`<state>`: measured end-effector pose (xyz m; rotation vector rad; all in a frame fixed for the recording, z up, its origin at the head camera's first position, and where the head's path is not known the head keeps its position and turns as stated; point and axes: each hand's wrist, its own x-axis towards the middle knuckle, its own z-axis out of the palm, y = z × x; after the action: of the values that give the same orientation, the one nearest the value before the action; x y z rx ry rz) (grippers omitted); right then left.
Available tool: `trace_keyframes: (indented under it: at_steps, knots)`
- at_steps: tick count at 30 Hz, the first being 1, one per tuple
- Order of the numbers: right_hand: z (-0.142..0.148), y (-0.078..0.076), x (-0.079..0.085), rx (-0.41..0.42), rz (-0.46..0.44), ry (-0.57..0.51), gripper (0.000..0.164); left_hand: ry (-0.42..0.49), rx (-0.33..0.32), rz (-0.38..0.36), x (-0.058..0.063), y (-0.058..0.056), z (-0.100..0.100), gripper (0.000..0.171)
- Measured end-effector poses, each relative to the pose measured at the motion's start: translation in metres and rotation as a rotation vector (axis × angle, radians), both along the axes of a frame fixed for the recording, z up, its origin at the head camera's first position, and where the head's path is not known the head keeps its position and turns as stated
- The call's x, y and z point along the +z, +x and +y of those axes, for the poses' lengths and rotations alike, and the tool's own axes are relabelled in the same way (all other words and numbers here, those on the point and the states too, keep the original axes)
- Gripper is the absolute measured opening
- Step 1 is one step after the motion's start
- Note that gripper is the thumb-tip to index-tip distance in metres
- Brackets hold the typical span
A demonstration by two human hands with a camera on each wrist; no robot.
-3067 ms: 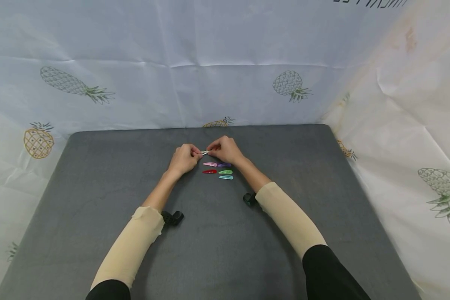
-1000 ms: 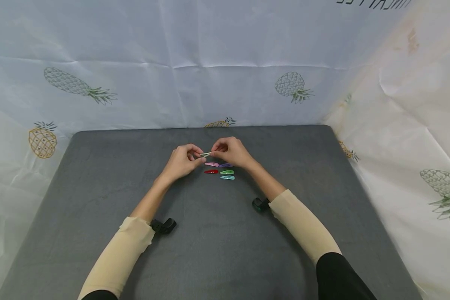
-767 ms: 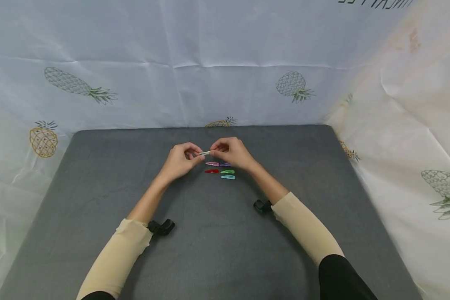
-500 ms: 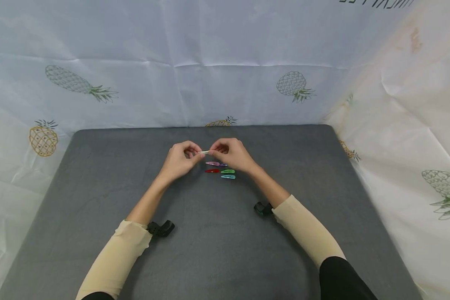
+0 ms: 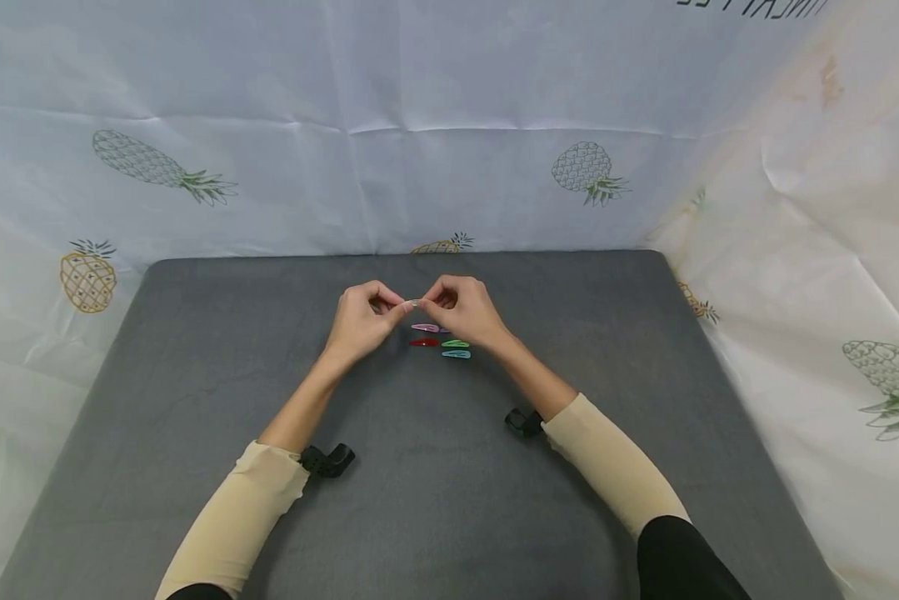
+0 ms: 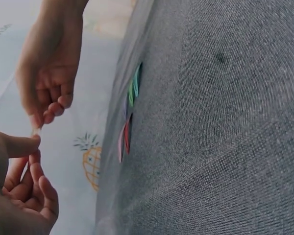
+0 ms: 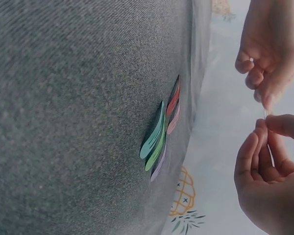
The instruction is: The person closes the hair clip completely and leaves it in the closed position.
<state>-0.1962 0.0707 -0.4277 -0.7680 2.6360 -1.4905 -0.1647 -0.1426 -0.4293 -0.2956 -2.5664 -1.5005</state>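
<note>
Between both hands, above the far half of the table, is a small whitish hair clip (image 5: 413, 302). My left hand (image 5: 362, 321) pinches one end of it between thumb and forefinger. The other end is pinched by my right hand (image 5: 464, 310). Fingertips cover most of the clip, so only a short pale strip (image 7: 265, 114) shows in the right wrist view. Below the hands lie more snap hair clips: pink (image 5: 425, 327), red (image 5: 423, 342), green (image 5: 456, 343) and light blue (image 5: 456, 354). A purple clip (image 7: 159, 162) is mostly hidden by my right hand in the head view.
The clips lie on a dark grey cloth-covered table (image 5: 419, 500). A white curtain (image 5: 456, 75) printed with pineapples hangs behind its far edge. Black wrist cameras (image 5: 329, 461) sit at the sleeve ends, low over the table.
The pinched clip showed two spread prongs about a second ago; now they lie together as one short strip. The fingertips have drawn closer together. The clips on the table have not moved.
</note>
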Motion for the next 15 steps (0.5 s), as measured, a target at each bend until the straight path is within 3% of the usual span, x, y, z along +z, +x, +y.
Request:
trace_keyframes:
  at_steps: [9, 15]
  knots:
    - [0.0028, -0.0001, 0.0009, 0.009, -0.025, -0.012, 0.012, 0.009, -0.021, -0.003, -0.0041, -0.0019, -0.0019, 0.015]
    - [0.0056, -0.0015, 0.0000, 0.015, -0.031, -0.036, 0.012, 0.021, -0.019, -0.055, -0.0043, -0.0001, -0.0033, 0.019]
